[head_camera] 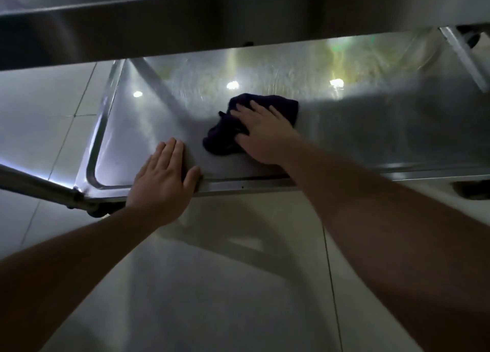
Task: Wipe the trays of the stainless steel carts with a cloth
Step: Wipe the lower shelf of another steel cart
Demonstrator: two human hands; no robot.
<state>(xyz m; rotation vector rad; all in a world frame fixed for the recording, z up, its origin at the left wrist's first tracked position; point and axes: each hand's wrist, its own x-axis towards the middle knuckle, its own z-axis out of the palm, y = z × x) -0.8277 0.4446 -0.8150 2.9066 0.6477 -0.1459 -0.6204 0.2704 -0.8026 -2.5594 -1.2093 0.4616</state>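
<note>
The dark cloth (246, 123) lies bunched on the lower tray (371, 128) of the stainless steel cart, a little left of the tray's middle and nearer its front rim than its back. The right hand (265, 136) lies flat on top of the cloth, its fingers (249, 107) straight and slightly spread, pressing the fabric down against the steel rather than curling round it; part of the cloth sticks out to the left and beyond the fingertips. The left hand (161, 176) rests palm down on the tray's front left part, its fingers close together and straight, thumb out along the front rim, holding nothing; it seems to brace the body or steady the cart. Above, the upper tray (185, 25) overhangs the work and shades its front half, while the far part of the lower tray shows bright reflected lamps and faint curved streaks. Tiled floor (198, 285) lies below, and a cart leg (39, 184) runs off to the left. The step in hand looks like the wiping of the lower tray, with the cloth mid-stroke. The next move probably calls for steady downward pressure and a sweep across the parts not yet covered, likely the right side and the corners, with the cloth kept flat and the arm kept low under the overhang.
</note>
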